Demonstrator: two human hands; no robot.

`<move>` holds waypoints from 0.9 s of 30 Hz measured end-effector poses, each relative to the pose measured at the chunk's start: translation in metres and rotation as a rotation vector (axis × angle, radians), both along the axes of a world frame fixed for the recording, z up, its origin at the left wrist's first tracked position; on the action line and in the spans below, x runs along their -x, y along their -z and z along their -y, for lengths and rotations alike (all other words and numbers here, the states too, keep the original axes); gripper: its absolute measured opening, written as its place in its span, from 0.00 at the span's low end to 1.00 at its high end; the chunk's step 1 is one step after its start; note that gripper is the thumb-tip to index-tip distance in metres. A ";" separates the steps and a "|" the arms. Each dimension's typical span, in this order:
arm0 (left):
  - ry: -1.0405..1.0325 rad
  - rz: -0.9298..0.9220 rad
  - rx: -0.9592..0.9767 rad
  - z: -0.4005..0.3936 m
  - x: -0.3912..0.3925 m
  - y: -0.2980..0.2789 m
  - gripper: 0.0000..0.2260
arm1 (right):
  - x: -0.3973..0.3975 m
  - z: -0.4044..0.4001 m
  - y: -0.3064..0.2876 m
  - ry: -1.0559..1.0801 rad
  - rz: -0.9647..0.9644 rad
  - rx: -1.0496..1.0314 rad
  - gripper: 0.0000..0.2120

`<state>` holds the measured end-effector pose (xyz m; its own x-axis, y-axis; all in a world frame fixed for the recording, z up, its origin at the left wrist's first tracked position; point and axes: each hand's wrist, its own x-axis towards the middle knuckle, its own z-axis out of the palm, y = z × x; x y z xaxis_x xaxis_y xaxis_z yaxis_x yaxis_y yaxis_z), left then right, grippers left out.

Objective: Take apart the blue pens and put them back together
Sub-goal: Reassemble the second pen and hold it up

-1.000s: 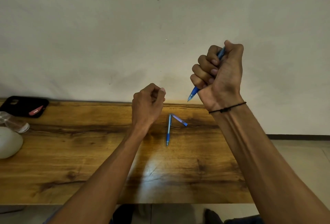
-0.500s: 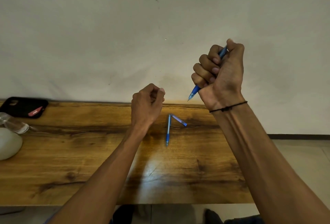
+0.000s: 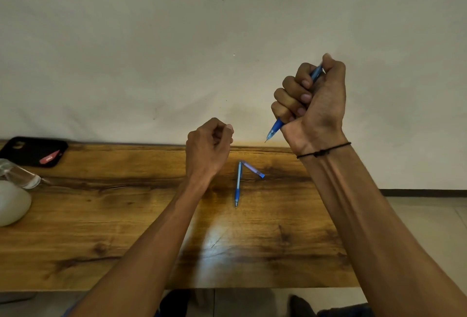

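My right hand [image 3: 313,104] is raised above the table in a fist round a blue pen [image 3: 274,131], whose tip points down and to the left; its upper end shows by my thumb. My left hand [image 3: 207,148] hangs lower, fingers curled with the thumb against the forefinger, and whether it pinches anything small is not visible. On the wooden table [image 3: 126,215] between my arms lies a second blue pen [image 3: 237,185], tip toward me, with a short blue pen part [image 3: 253,169] angled off its far end.
At the table's far left lie a black phone case [image 3: 32,151], a clear plastic bottle [image 3: 17,174] on its side and a white rounded object [image 3: 11,203]. A pale wall stands right behind the table. Tiled floor shows to the right.
Both hands have stayed nearly still; my right hand sank very slightly. The pen and part on the table have not moved.
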<state>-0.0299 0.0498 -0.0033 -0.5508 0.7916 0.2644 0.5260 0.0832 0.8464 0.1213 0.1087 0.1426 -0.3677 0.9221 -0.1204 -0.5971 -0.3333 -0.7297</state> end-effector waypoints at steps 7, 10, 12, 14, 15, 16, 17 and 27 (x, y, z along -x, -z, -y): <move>0.005 0.003 -0.002 0.001 0.000 -0.001 0.09 | -0.001 -0.002 0.001 0.015 -0.004 0.009 0.25; 0.004 -0.002 -0.003 0.001 0.000 -0.001 0.09 | 0.000 -0.002 0.002 0.016 0.000 0.011 0.26; 0.008 0.001 -0.003 0.001 0.001 0.000 0.09 | -0.001 -0.003 0.002 0.016 -0.004 0.010 0.26; 0.011 0.003 -0.001 0.001 0.000 0.000 0.09 | -0.001 -0.005 0.003 0.017 -0.007 0.010 0.27; 0.012 0.002 -0.001 0.001 0.000 0.000 0.09 | 0.000 -0.006 0.004 0.018 -0.004 0.012 0.27; 0.013 0.003 0.000 0.001 0.001 0.000 0.09 | 0.001 -0.006 0.006 0.019 0.001 0.014 0.27; 0.015 0.008 0.001 0.001 0.001 0.000 0.09 | 0.002 -0.007 0.008 0.021 0.007 0.018 0.25; 0.248 0.413 0.005 0.000 0.002 -0.007 0.11 | 0.012 -0.015 0.050 0.073 0.260 -0.035 0.13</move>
